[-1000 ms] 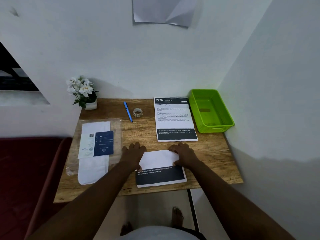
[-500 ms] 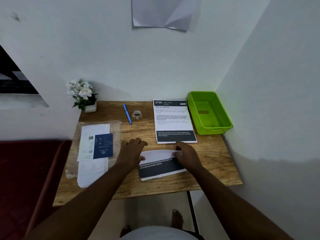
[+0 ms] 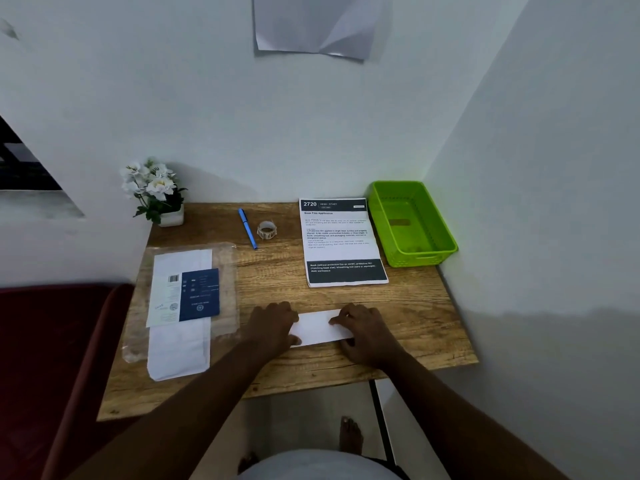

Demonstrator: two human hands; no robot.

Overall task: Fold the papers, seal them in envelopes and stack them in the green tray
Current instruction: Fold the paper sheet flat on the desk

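Now the step in hand looks like pressing the last crease into the folded paper, and it goes best if the edges are squared up before firm pressure runs along the fold from the middle outward. The left hand rests on the strip's left end with fingers loosely curved, thumb at the near edge; the right hand presses on its right end, fingers bent onto the sheet. The paper lies flat on the bench, spanning the gap between both hands. Beyond the right hand lies the next printed sheet, with the green tray further right. The envelopes lie just left of the left hand.
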